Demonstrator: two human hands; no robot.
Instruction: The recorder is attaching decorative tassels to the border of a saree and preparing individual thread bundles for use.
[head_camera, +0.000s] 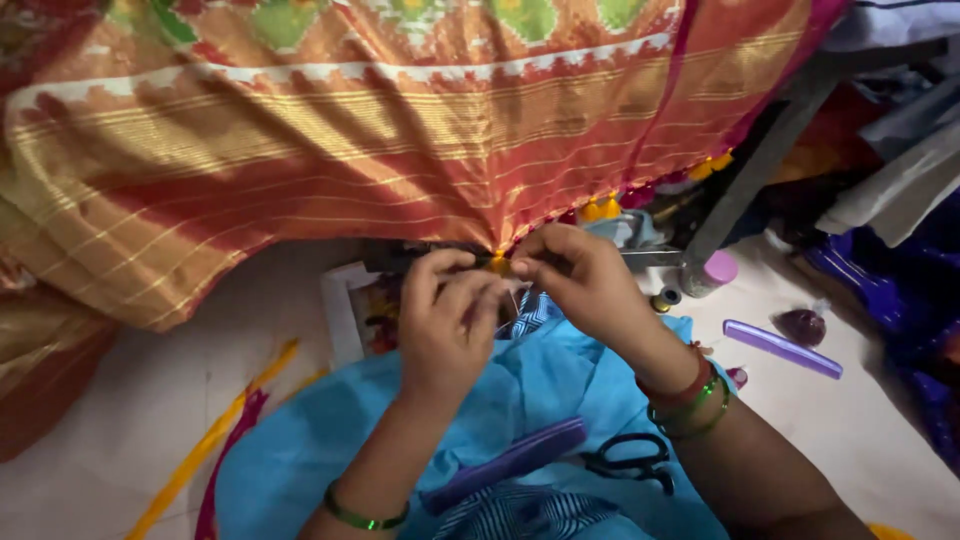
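Both hands, left hand (445, 320) and right hand (580, 280), pinch the sari edge (497, 262) between fingertips.

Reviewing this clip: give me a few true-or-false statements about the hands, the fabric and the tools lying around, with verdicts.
1. Both hands, left hand and right hand, meet at the edge of the orange-red woven fabric. True.
2. The black scissors are held in the right hand. False: they lie on the light blue cloth.
3. A purple comb lies on the floor to the right. True.
4. The wrists are bare. False: both wear bangles.
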